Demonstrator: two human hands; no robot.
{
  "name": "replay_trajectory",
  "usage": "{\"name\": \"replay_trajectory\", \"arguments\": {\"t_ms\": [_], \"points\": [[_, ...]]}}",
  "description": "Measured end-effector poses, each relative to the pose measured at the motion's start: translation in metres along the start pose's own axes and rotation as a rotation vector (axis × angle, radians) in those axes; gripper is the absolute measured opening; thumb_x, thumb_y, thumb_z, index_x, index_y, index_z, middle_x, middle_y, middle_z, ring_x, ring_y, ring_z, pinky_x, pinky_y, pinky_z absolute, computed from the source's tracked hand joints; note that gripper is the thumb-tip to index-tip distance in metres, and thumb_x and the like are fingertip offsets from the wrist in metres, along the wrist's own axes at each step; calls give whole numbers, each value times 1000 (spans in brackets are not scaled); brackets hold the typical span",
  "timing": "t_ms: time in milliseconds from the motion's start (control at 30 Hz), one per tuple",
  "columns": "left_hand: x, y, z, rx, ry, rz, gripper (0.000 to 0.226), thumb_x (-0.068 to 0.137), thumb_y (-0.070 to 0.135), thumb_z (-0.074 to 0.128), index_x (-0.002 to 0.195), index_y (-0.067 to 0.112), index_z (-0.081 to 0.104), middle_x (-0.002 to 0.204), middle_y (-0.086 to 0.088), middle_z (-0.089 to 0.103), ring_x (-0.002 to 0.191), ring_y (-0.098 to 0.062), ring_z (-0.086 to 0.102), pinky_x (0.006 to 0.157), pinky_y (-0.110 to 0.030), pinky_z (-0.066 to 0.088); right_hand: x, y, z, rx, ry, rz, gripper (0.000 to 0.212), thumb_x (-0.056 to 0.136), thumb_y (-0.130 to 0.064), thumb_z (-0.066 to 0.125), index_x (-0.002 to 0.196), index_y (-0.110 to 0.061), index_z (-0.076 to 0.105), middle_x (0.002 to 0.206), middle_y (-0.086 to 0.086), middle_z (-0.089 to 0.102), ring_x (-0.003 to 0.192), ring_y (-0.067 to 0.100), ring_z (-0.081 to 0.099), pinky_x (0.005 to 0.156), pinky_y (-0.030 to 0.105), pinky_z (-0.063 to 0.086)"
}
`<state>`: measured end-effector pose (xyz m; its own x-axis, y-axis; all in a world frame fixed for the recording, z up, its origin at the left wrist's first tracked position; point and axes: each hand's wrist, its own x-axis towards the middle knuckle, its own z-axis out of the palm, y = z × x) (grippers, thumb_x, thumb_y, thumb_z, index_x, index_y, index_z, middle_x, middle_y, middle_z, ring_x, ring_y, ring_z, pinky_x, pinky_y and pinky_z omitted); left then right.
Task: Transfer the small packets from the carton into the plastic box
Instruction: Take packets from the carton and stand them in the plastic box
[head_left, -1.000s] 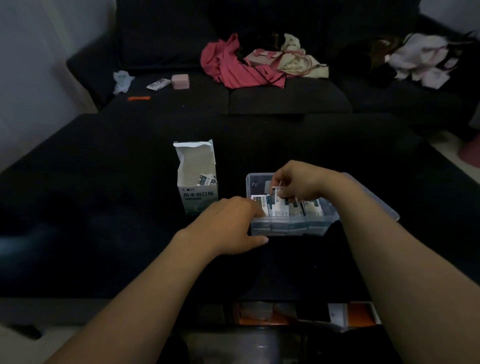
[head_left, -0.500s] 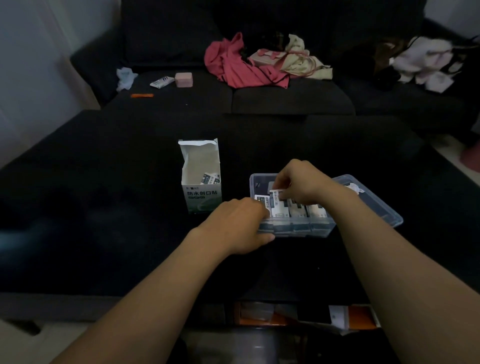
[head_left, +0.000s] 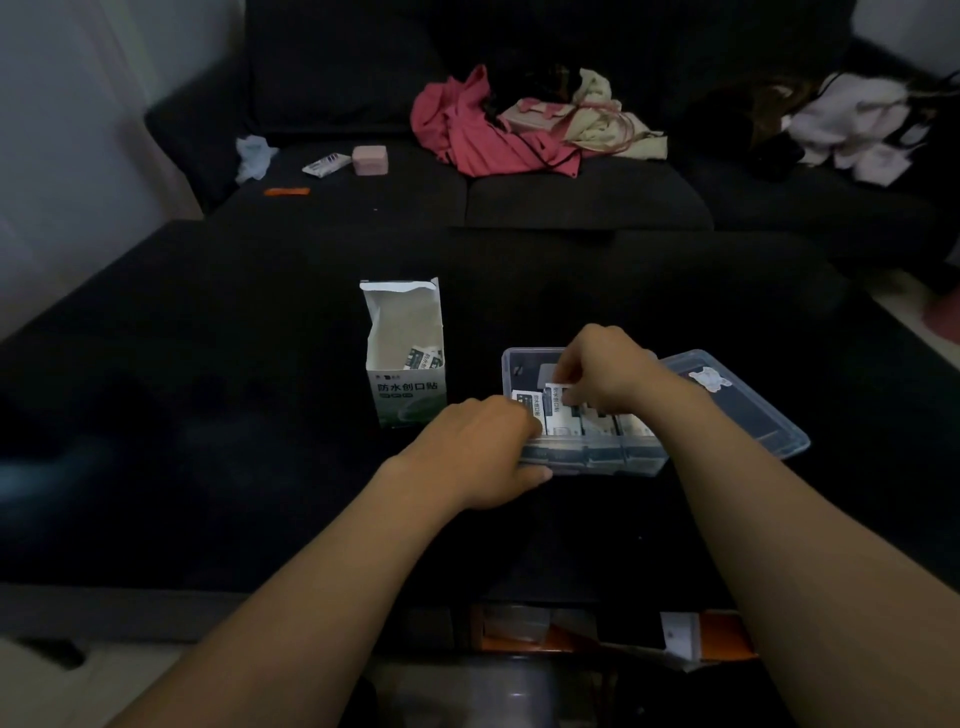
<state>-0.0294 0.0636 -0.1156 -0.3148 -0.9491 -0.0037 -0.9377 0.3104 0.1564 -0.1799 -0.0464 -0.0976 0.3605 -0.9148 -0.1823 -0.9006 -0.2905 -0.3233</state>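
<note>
Our right hand (head_left: 602, 371) pinches a small packet (head_left: 560, 410) in the plastic box (head_left: 587, 462); left hand (head_left: 488, 447) grips its corner. Light, flimsy packets: pinch their top edges.

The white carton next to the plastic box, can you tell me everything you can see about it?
The carton is white card with dark printed characters and a pale green pattern on its front. It stands upright on the dark surface, top torn open, back flap sticking up. A few small packets still poke up inside. It sits left of the plastic box, apart from it, and neither hand touches it.
</note>
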Motion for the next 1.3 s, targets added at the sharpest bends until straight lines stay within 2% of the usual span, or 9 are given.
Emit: {"name": "replay_trajectory", "arguments": {"t_ms": [133,233,333,467,600,767,900,1067,1300], "points": [[-3,-4,-14,-160,135,3,47,87,60,65,122,30,64,120,8,66,104,-11,63,87,-37,56,-5,-5,-19,43,145,-68,28,87,-13,73,114,-20,70,120,2,65,108,16,62,92,31,52],[-11,-13,-39,-408,673,-94,29,87,49,69,101,24,69,94,7,67,84,-6,62,73,-25,53,-15,-19,-39,196,249,-228,26,87,-14,75,112,-19,74,110,-5,71,99,4,63,79,10,43],[-25,-39,-54,-502,1110,-473,24,82,38,69,95,20,62,88,2,62,74,-12,56,67,-27,47,-25,-46,-43,337,258,-381,21,88,-15,75,109,-20,77,97,-9,72,83,-1,66,70,7,46],[-33,-78,-41,-562,605,-984,68,84,47,71,138,11,49,134,-12,55,113,-30,60,87,-39,49,-29,-79,-23,398,160,-458,20,95,-14,67,111,-22,75,83,-15,69,56,4,66,56,14,51],[-31,-86,-27,-780,293,-863,35,102,33,49,121,9,65,93,-11,71,74,-30,76,63,-41,63,-23,-97,-4,265,128,-468,25,99,-23,60,122,-25,71,110,-6,70,65,-4,56,74,25,53],[-37,-76,-30,-637,357,-667,26,104,18,44,95,14,69,87,-7,69,74,-21,73,72,-47,63,-15,-103,15,48,163,-399,34,96,-30,61,130,-30,64,123,3,68,107,23,66,88,40,55],[-44,-63,-38,-381,578,-420,29,102,14,46,122,19,66,93,0,69,81,-15,67,76,-40,57,-15,-106,22,15,308,-456,33,94,-28,60,126,-28,62,122,-2,67,107,24,65,85,40,56],[-44,-54,-43,-364,621,-376,44,103,13,47,147,13,51,142,-9,60,130,-24,57,107,-40,49,-17,-110,25,-28,379,-499,50,93,-17,62,142,-20,51,144,1,53,125,24,55,96,37,48],[-41,-63,-35,-506,616,-388,34,103,12,48,129,23,66,94,5,69,76,-4,65,68,-21,53,-21,-116,26,-90,371,-310,26,95,-15,60,121,-14,63,120,7,62,100,28,65,75,37,49]]}}
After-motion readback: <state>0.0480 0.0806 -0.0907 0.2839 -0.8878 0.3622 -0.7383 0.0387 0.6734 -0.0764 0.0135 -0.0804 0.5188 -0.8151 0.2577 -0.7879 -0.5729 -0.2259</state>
